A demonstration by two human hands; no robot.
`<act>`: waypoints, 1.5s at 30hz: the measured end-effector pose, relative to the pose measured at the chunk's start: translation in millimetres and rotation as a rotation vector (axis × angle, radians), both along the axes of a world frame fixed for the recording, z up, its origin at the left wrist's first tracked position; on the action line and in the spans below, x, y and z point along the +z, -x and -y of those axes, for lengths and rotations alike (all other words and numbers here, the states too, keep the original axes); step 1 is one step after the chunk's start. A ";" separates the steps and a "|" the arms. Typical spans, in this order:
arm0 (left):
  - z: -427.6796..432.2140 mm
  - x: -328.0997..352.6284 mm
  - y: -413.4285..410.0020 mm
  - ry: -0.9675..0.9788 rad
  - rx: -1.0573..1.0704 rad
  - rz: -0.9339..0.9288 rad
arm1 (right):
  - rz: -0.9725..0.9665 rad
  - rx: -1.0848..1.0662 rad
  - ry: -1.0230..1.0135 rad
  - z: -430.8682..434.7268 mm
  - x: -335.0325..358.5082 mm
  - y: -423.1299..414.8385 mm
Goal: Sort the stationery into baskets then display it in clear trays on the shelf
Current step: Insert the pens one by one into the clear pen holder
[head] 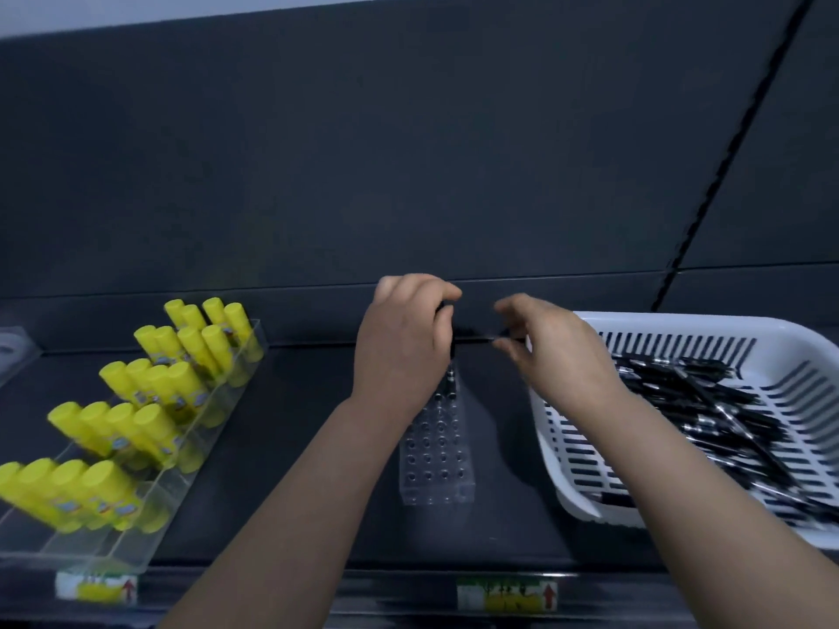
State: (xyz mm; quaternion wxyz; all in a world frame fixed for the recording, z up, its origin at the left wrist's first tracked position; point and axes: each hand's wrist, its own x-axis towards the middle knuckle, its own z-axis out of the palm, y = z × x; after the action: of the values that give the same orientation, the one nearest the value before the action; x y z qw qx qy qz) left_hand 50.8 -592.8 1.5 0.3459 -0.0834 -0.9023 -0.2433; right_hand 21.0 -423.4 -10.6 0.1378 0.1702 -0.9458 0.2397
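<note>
A clear pen holder [435,451] with rows of round holes stands on the dark shelf [295,401] between my arms. My left hand [404,342] grips a black pen [451,363] upright over the holder's back rows, the pen's lower end at the holes. My right hand [549,347] hovers just to the right of it with thumb and forefinger curved and apart; I see nothing between them. A white slotted basket [681,329] on the right holds several black pens [726,419]. The image is slightly blurred.
A clear stepped tray [136,533] on the left is filled with several yellow glue sticks [150,424]. Another clear tray's corner [13,351] shows at the far left. The dark back panel rises behind. Price labels [506,596] sit on the shelf's front edge.
</note>
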 end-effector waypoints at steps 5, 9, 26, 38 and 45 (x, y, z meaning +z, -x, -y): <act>-56.5 -12.9 12.5 0.048 -0.197 -0.049 | 0.015 -0.148 -0.218 -73.9 0.3 -16.1; -107.8 -18.2 17.4 0.174 -0.295 0.193 | 0.050 -0.261 -0.256 -139.2 -3.7 -33.7; -290.7 -50.3 22.0 0.642 -0.641 0.730 | 0.109 -0.451 -0.097 -268.5 -24.7 -64.5; -237.7 -11.9 25.3 0.251 -0.360 0.474 | 0.436 -0.379 -0.373 -241.5 -36.9 -40.0; -196.2 -3.7 22.9 -0.294 -0.352 0.379 | 0.312 -0.308 -0.165 -218.4 -16.2 -41.0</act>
State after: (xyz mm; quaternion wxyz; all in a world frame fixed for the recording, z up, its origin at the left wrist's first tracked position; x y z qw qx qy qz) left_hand 27.8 -396.6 -2.2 0.1321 -0.1407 -0.8775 -0.4390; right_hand 61.9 -205.1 -26.8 0.0106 -0.0044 -0.9869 0.1610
